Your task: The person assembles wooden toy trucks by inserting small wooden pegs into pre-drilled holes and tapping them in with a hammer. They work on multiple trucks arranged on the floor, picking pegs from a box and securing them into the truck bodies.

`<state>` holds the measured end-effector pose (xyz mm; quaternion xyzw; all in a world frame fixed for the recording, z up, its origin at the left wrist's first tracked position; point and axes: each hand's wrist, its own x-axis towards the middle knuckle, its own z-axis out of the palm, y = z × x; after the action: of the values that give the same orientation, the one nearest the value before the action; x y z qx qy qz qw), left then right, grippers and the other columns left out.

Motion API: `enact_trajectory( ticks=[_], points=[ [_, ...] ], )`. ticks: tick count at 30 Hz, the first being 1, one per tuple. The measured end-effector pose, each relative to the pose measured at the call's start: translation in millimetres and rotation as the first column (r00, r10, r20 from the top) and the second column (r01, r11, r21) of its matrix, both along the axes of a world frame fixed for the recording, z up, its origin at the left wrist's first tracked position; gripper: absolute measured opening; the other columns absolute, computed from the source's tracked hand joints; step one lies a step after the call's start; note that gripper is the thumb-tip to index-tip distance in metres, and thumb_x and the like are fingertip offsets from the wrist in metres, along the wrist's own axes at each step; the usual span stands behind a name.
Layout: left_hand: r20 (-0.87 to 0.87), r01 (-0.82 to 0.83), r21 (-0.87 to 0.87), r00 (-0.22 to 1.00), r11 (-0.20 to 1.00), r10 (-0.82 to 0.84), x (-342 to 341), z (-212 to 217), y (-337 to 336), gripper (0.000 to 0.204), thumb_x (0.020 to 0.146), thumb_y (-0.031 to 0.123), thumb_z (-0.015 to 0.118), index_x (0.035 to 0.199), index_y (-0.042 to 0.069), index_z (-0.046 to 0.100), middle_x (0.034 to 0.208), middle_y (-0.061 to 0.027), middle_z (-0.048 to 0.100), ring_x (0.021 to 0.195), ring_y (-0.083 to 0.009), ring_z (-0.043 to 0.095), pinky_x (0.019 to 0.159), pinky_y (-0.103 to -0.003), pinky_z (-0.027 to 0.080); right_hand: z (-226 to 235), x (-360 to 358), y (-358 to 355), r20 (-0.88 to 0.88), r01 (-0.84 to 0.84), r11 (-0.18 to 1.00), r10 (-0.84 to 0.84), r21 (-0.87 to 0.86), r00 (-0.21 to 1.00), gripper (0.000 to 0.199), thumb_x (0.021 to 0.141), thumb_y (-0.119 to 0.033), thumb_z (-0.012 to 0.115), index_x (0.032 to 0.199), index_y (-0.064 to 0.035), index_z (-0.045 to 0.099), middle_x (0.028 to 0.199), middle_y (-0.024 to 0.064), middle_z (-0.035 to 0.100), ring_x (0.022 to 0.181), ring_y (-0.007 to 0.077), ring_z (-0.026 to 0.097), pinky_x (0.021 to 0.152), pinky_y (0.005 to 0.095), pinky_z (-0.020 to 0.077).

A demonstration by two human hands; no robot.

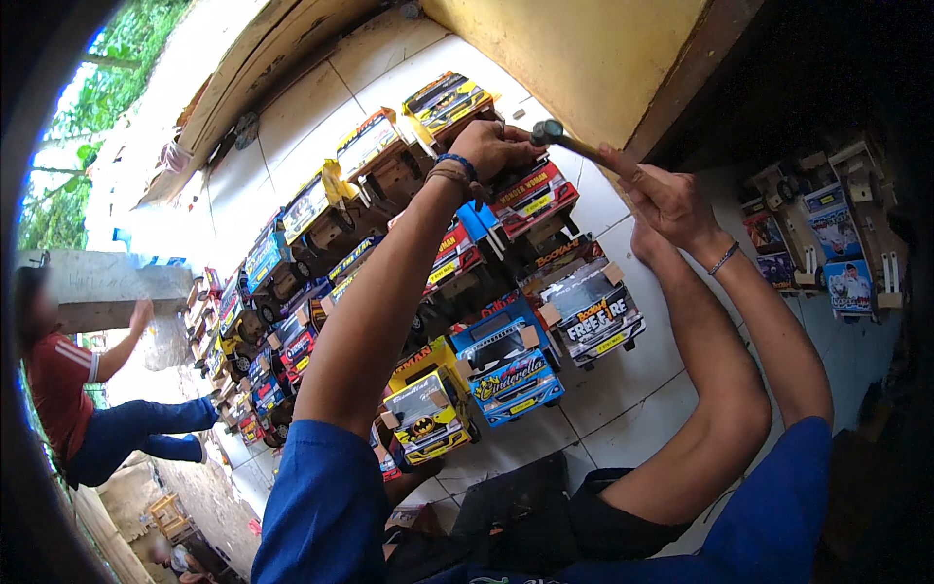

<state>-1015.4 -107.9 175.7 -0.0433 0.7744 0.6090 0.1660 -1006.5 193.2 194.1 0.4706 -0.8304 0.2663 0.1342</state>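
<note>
My right hand (676, 204) is wrapped round the wooden handle of a hammer (590, 152). The hammer's dark metal head is right beside the fingers of my left hand (491, 149). Those fingers are closed and pinched together above a red toy truck (533, 200); what they grip is too small or hidden to make out. Below my arms stand a white toy truck (591, 311), a blue one (508, 365) and a yellow one (428, 419), each with small wooden blocks on its front. My left forearm hides part of the trucks behind it.
Rows of colourful toy trucks (277, 258) cover the white tiled floor (623, 399) leftward. A yellow wall (574, 58) rises at the far side. More wooden toy pieces (842, 234) lie at right. A person in a red shirt (63, 389) sits at left.
</note>
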Motion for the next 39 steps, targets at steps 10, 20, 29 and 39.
enact_trajectory(
  ticks=[10,20,29,39],
  points=[
    [-0.052,0.029,-0.173,0.998,0.984,-0.038,-3.1,-1.0,-1.1,0.026,0.084,0.022,0.077,0.105,0.007,0.076,0.093,-0.0058,0.075,0.079,-0.0116,0.067,0.078,-0.027,0.054,-5.7,3.6,3.3,-0.113,0.04,0.948,-0.004,0.317,0.994,0.056,0.097,-0.021,0.058,0.149,-0.0303,0.041,0.063,0.0089,0.055,0.052,0.0217,0.057,0.052,0.0376,0.0538],
    [-0.057,0.03,-0.176,0.998,0.984,-0.041,-3.3,3.2,0.7,0.02,0.086,0.025,0.077,0.098,0.009,0.077,0.087,0.0001,0.072,0.076,-0.0076,0.062,0.073,-0.025,0.052,1.5,9.8,-2.7,-0.026,0.057,0.991,-0.054,0.12,0.998,0.054,0.098,-0.024,0.057,0.148,-0.0353,0.041,0.063,0.0107,0.056,0.054,0.023,0.059,0.054,0.0384,0.0533],
    [-0.038,0.042,-0.079,0.998,0.996,-0.045,-2.9,-0.2,0.5,0.027,0.088,0.022,0.076,0.109,0.006,0.074,0.099,-0.0044,0.074,0.088,-0.0093,0.067,0.084,-0.024,0.054,22.3,0.3,1.0,0.048,0.055,0.991,-0.061,0.119,0.997,0.053,0.097,-0.025,0.059,0.147,-0.0366,0.043,0.064,0.011,0.057,0.054,0.0248,0.061,0.052,0.0382,0.0517],
    [0.04,0.117,-0.128,0.993,0.985,-0.113,-11.3,2.8,4.2,0.035,0.083,0.031,0.08,0.108,0.007,0.075,0.101,-0.0051,0.074,0.085,-0.0097,0.066,0.082,-0.024,0.054,59.1,47.8,2.8,0.296,0.219,0.974,-0.192,-0.061,0.936,0.047,0.098,-0.019,0.056,0.145,-0.0229,0.048,0.089,0.0214,0.066,0.06,0.0317,0.064,0.057,0.0396,0.0501]
  ],
)
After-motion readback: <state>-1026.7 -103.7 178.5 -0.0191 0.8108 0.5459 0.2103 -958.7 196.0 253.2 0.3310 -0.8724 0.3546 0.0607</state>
